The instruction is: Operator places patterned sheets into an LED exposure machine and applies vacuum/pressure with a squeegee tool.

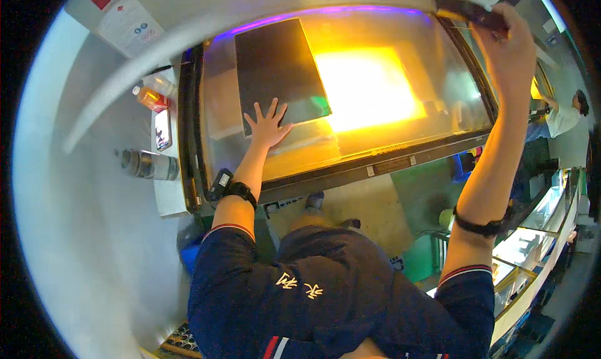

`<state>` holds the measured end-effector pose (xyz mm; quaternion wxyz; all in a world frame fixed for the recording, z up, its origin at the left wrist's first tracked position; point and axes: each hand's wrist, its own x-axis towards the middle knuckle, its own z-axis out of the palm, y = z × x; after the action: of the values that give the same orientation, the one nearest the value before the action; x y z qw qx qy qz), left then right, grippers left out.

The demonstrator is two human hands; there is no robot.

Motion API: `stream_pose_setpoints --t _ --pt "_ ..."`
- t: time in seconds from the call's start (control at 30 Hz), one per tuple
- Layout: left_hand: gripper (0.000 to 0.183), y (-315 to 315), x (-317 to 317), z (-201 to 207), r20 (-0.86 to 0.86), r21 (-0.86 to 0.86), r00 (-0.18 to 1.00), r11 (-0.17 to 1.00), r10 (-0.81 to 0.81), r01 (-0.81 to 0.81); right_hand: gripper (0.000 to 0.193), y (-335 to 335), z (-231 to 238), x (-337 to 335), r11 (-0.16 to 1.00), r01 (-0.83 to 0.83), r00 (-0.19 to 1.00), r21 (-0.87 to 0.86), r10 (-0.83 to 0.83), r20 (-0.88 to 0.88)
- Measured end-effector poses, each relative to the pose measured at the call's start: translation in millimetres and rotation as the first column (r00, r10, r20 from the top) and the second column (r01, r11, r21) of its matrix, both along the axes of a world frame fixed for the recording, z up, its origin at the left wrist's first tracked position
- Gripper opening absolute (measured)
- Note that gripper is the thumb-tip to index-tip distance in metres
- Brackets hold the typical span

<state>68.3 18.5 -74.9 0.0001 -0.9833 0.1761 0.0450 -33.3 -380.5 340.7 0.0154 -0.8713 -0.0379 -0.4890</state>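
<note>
My left hand [268, 127] lies flat with its fingers spread, across the lower edge of a dark rectangular sheet [275, 64]. This sheet rests on a glossy, see-through surface [447, 77] lit bright yellow from below, and it sits left of the brightest patch [369, 86]. Raised at the far right, my right hand [510, 42] has its fingers wrapped round a dark bar-shaped piece [472, 13] beyond the table's right edge. How far that piece extends under my fingers is hidden.
A dark frame [375, 161] borders the lit table. On a narrow ledge at the left stand an orange-red bottle [152, 98], a phone [163, 130] and a clear bottle [150, 165]. Another person [563, 118] is at far right, with more lit worktops [526, 252] below.
</note>
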Motion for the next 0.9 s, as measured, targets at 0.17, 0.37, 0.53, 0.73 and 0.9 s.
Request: stream_pose_setpoints --t 0.17,0.37,0.53,0.73,0.9 --pt "0.074 5 -14 -3 0.281 -0.055 0.959 0.998 -0.027 0.044 0.032 26 -70 -61 0.996 -0.083 0.991 -0.015 0.081 -0.105" --pt "0.058 -56 -158 46 -0.172 -0.643 0.867 0.720 -0.468 0.261 0.022 31 -164 -137 1.000 0.000 0.836 0.026 0.015 -0.549" --pt "0.039 -46 -260 -20 -0.731 -0.668 0.225 0.608 -0.645 -0.428 0.033 37 -273 -152 0.990 0.020 0.162 -0.136 -0.138 -0.977" --pt "0.051 38 -234 -152 -0.393 -0.428 0.888 0.808 0.238 -0.406 0.042 36 -364 -148 0.986 -0.016 -0.073 -0.164 -0.165 -0.984" --pt "0.051 85 -209 -183 -0.329 -0.318 0.825 0.769 0.460 -0.555 0.045 40 -378 -140 0.965 -0.082 -0.209 -0.247 -0.259 -0.943"
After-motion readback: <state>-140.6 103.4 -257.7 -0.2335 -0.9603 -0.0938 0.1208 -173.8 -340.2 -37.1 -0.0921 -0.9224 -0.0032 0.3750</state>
